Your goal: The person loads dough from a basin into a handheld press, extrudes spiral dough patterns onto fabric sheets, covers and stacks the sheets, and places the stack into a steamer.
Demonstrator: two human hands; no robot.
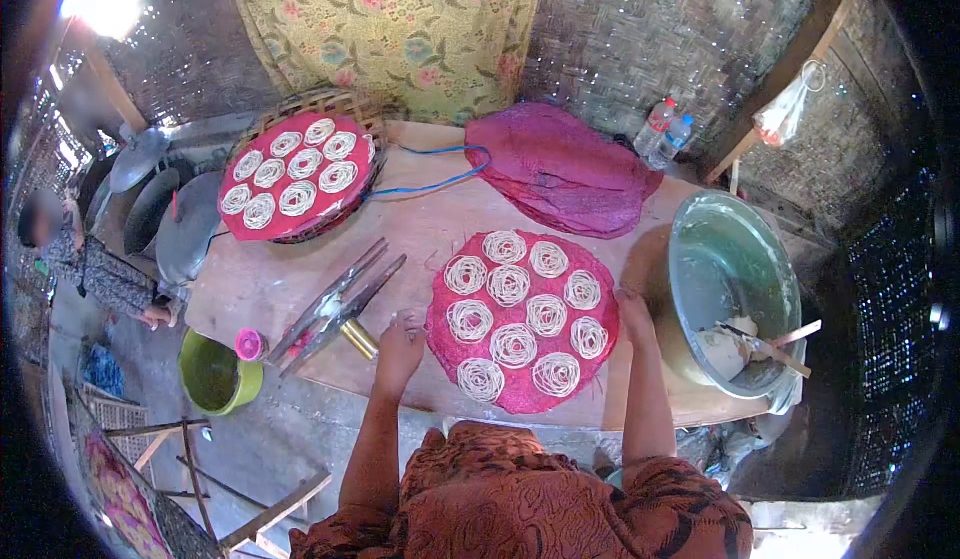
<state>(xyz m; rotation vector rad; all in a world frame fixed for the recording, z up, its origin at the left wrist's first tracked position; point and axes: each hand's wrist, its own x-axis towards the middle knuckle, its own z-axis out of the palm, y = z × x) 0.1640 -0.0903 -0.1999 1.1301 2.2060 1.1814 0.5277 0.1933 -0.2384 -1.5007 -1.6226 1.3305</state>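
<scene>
A round pink mesh sheet (533,391) lies on the table in front of me, carrying several coiled nests of pale noodle-like strands (509,285). My left hand (402,341) is at its left edge, fingers closed in a pinch there. On the opposite side, my right hand (633,316) has its fingers closed on the sheet's right rim. Left of my left hand lies a press-like tool (335,309) with two long handles and a brass-coloured cylinder (358,339).
Another loaded pink sheet (283,224) rests on a woven basket (375,119) at back left. Stacked pink sheets (565,169), two bottles (660,134) and a large green basin (735,249) holding dough (722,349) stand around. A person (95,259) is at far left.
</scene>
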